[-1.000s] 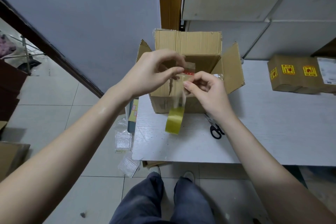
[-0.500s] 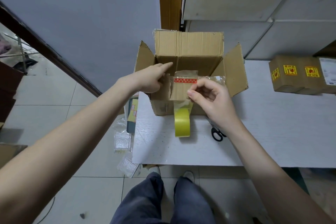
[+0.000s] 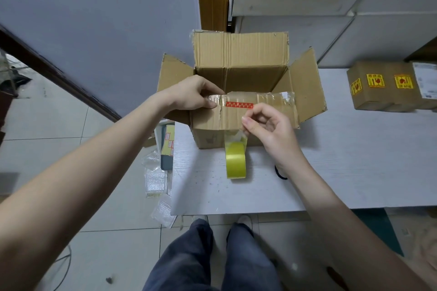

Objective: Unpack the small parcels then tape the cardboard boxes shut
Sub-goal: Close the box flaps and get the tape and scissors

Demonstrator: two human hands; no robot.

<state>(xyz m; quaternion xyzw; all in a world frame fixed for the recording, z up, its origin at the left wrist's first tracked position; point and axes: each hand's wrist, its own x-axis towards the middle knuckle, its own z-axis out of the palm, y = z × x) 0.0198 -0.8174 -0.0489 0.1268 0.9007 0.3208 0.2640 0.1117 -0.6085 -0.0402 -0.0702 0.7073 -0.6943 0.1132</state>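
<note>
We observe the open cardboard box (image 3: 241,92) standing on the white table (image 3: 331,172), its far and side flaps raised and its near flap folded down over the front wall. The left hand (image 3: 191,94) is closed on the left end of the near flap's top edge, thumb pressing the clear tape there. The right hand (image 3: 267,125) pinches a clear tape strip at the box front, with the yellow tape roll (image 3: 236,160) hanging upright below it, just beside the box.
</note>
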